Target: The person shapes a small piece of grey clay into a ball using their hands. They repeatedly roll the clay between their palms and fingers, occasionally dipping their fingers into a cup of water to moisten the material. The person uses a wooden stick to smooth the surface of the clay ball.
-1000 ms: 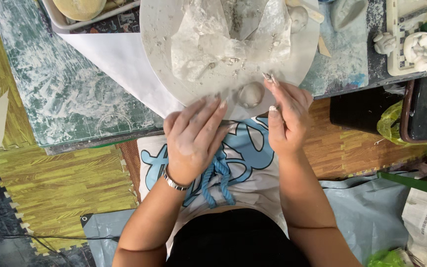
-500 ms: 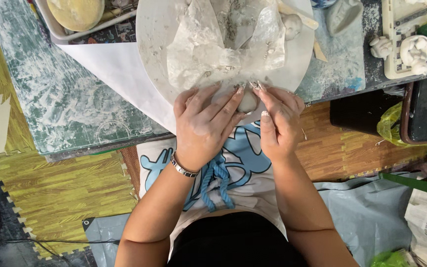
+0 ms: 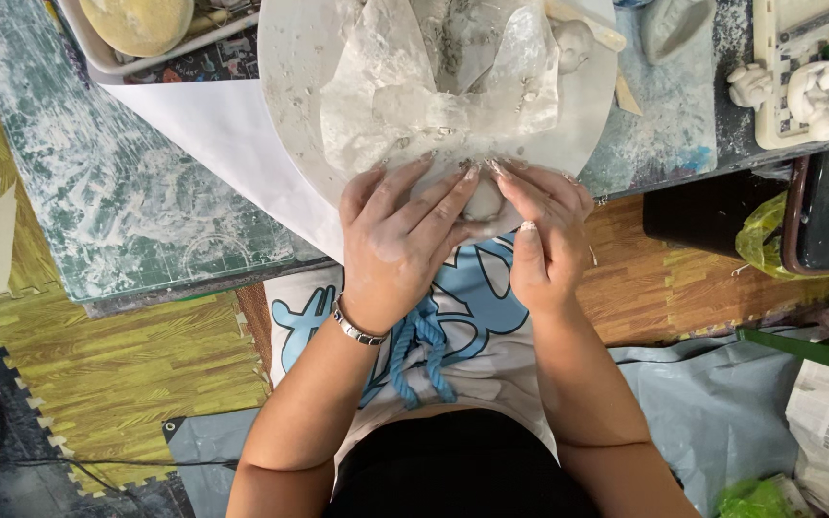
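A small grey ball of clay (image 3: 483, 202) sits at the near rim of a round white turntable (image 3: 290, 86). My left hand (image 3: 405, 240) and my right hand (image 3: 544, 235) close around the ball from both sides, fingertips touching it and clay dust on the skin. A bracelet is on my left wrist. Behind the ball, crumpled clear plastic (image 3: 434, 91) covers a larger clay piece in the middle of the turntable.
A green cutting mat (image 3: 117, 192) covers the table at left. A tray with a yellowish sponge (image 3: 136, 21) stands at the top left. White clay figures (image 3: 808, 91) rest on a checked board at right. A wooden tool (image 3: 592, 29) lies on the turntable.
Both hands moved up from my lap edge to the turntable rim and closed around the clay ball, which lay uncovered before.
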